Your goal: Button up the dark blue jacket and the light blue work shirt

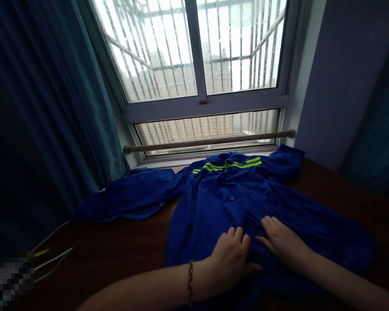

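A blue work jacket (214,207) lies front up on the dark wooden surface, its collar toward the window. Yellow-green reflective stripes (249,163) cross its chest, and one round button (231,198) shows on the front. My left hand (231,257), with a chain bracelet (190,283) at the wrist, is closed on the jacket's lower front, fingers curled into the cloth. Close by on the right, my right hand (283,242) grips the same front with curled fingers, its thumb pointing toward the left hand. The fingertips and the pinched cloth are partly hidden.
Behind the jacket is a barred window (201,100) with a horizontal rail (210,141). A blue curtain (71,112) hangs at left, another (374,129) at far right. White cords (53,259) and a pixelated item (9,280) lie at lower left on the wooden surface (94,259).
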Available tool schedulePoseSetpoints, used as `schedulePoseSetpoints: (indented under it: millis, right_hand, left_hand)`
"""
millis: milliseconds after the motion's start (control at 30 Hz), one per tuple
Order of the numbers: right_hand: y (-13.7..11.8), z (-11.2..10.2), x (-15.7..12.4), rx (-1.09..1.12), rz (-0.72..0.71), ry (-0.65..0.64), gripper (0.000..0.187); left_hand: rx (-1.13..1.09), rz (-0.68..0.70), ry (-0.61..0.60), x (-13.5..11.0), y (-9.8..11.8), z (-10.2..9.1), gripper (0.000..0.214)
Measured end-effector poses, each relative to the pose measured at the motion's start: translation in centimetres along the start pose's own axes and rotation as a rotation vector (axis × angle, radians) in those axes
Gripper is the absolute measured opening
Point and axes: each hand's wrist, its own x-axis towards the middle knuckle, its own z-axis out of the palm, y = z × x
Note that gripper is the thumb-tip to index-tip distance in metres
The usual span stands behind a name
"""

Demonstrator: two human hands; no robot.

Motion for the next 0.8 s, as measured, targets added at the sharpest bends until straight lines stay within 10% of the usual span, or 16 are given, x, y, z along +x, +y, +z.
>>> schedulePoseSetpoints:
  millis: [233,367,467,667,800]
  right_hand:
    - [1.2,-3.9,-1.7,0.472,-0.120,-0.228,0.021]
    - [0.5,-6.7,0.4,0.474,-0.215,-0.494,0.027]
    - [-0.7,-6.6,4.2,0.428,-0.130,-0.327,0.031]
    - [-2.8,-0.6,9.8,0.046,0.146,-0.026,0.022]
    - [-2.6,2.0,9.5,0.023,0.136,0.086,0.024]
  left_hand:
    - [-0.139,0.285,-0.124,-1.6,-3.0,-1.6,0.043]
    - [-0.518,0.387,-0.531,-1.8,-4.3,-4.9,0.039]
    - [-0.765,0.342,-0.784,0.1,-5.5,-6.7,0.032]
    - [-0.496,-0.193,0.042,6.9,-8.3,-2.5,0.020]
    - [-0.330,-0.312,0.194,8.0,-9.2,2.1,0.013]
